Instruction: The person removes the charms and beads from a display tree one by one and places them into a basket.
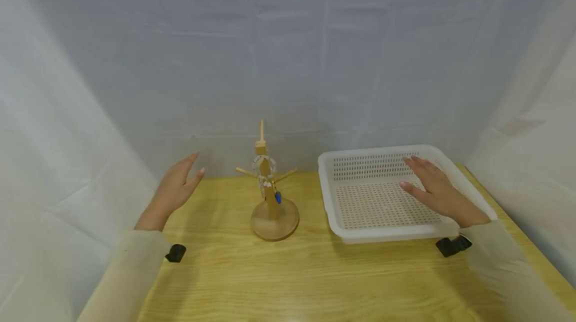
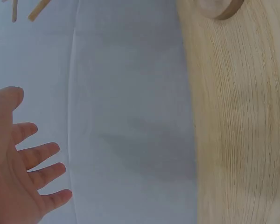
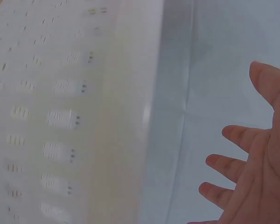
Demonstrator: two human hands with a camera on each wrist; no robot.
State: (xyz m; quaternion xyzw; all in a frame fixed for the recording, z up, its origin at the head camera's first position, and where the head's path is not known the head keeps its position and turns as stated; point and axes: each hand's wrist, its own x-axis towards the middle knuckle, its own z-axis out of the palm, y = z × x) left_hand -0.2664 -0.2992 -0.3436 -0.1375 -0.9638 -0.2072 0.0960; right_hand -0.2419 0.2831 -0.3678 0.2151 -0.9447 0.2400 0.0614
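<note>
We see a light wooden table with a plain grain, closed in on three sides by pale grey-white cloth that hangs behind it and slopes down at left and right (creases show in the back panel). The cloth meets the table's far edge just behind the things standing on it.

Near the middle of the table stands a small wooden stand, a round base with an upright post and short pegs angling out. Something ring-like hangs around the post, with a small blue piece lower down; we cannot tell exactly what these are. To its right, apart from it, lies a white perforated plastic tray, shallow and rectangular, reaching almost to the table's right edge.

Our left hand hovers over the table's left edge, well left of the stand, fingers straight and lightly spread, holding nothing; the left wrist view shows the same open palm against the cloth. Our right hand is over the tray's right half, fingers extended and flat, holding nothing; we cannot tell whether it touches the tray floor. Both arms wear pale sleeves, each with a small black clip-like part at the wrist. Nothing lies between either hand and the stand.
</note>
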